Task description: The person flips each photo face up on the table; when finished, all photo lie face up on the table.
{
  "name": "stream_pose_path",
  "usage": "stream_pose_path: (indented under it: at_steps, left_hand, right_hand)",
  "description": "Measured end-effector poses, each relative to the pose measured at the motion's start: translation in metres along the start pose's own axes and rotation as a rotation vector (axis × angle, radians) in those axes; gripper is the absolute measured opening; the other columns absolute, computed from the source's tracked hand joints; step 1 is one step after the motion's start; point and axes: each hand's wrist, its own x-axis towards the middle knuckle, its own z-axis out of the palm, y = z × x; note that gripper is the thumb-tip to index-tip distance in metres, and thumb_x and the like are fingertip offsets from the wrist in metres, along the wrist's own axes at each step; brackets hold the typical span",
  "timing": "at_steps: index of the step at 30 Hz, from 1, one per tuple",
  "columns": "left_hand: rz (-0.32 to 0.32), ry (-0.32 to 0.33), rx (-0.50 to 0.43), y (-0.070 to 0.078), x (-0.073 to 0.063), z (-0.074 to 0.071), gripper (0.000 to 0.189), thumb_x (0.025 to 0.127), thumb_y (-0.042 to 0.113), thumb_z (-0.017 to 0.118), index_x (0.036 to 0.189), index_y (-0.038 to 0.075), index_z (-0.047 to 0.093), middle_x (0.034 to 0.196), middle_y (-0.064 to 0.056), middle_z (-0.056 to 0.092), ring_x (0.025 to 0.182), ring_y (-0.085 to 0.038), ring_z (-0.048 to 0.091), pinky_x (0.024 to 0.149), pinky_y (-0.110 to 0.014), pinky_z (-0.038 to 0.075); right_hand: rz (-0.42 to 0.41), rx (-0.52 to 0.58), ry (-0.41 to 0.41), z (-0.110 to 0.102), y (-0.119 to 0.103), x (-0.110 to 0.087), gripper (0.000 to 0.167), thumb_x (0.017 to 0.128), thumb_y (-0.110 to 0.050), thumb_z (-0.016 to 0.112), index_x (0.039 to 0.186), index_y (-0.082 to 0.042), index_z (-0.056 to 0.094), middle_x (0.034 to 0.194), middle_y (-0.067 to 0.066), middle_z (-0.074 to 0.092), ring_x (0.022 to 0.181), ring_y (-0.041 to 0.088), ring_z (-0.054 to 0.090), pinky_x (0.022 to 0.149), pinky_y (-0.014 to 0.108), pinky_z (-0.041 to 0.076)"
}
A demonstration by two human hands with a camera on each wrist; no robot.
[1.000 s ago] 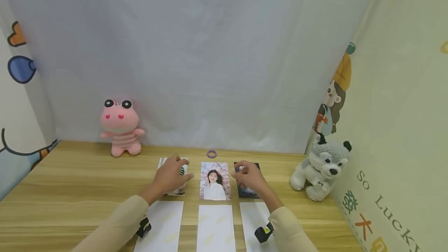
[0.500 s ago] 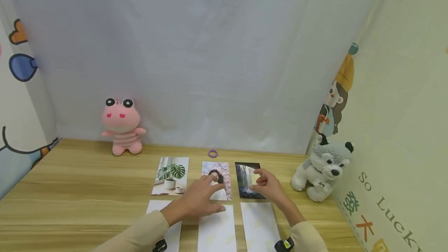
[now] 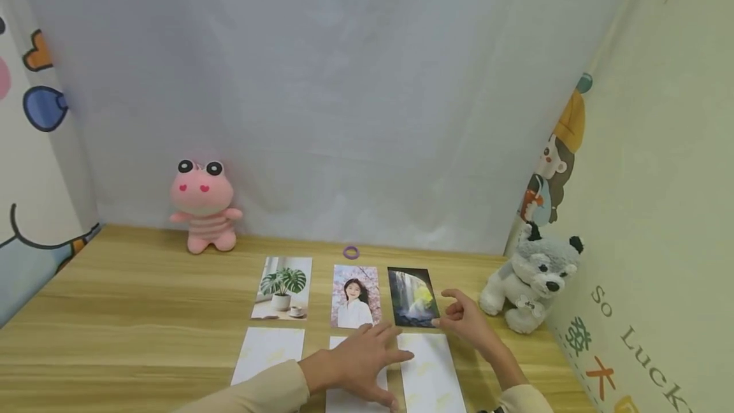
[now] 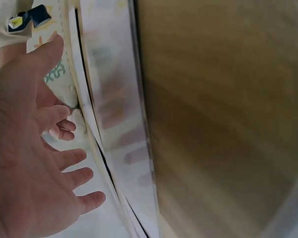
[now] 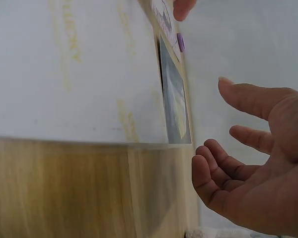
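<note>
My left hand (image 3: 364, 362) hovers with spread fingers over the middle white card (image 3: 344, 403), covering much of it; its fingertips reach toward the right white card (image 3: 432, 371). In the left wrist view its palm (image 4: 35, 168) holds nothing. By the right lower corner of the waterfall photo (image 3: 411, 298) is my right hand (image 3: 467, 324), fingers loosely bent. Nothing lies between thumb and fingers of this hand (image 5: 258, 163) in the right wrist view. The portrait photo (image 3: 354, 304) lies mid-row, the potted-plant photo (image 3: 281, 289) at left, above the left white card (image 3: 266, 352).
A purple ring (image 3: 351, 252) lies behind the portrait photo. The pink plush toy (image 3: 203, 206) sits at the back left, a grey-and-white plush dog (image 3: 533, 279) at right against the wall. A pale curtain (image 3: 344, 94) closes off the wooden table's (image 3: 143, 311) back.
My left hand has moved from the plant photo, past the portrait, to the middle white card. My right hand has shifted right and toward me, uncovering the waterfall photo.
</note>
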Motion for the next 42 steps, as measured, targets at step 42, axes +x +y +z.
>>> stream_pose_path:
  at_steps: [42]
  left_hand:
    - [0.088,0.025,0.140,0.021,0.013,0.014,0.056,0.084,0.070,0.061,0.133,0.042,0.062,0.137,-0.001,0.057,0.127,-0.020,0.053,0.098,-0.034,0.048]
  right_hand:
    - [0.089,-0.137,0.074,0.008,0.013,-0.021,0.046,0.071,-0.001,0.085,0.111,0.009,0.064,0.099,0.013,0.064,0.089,0.021,0.059,0.076,0.031,0.050]
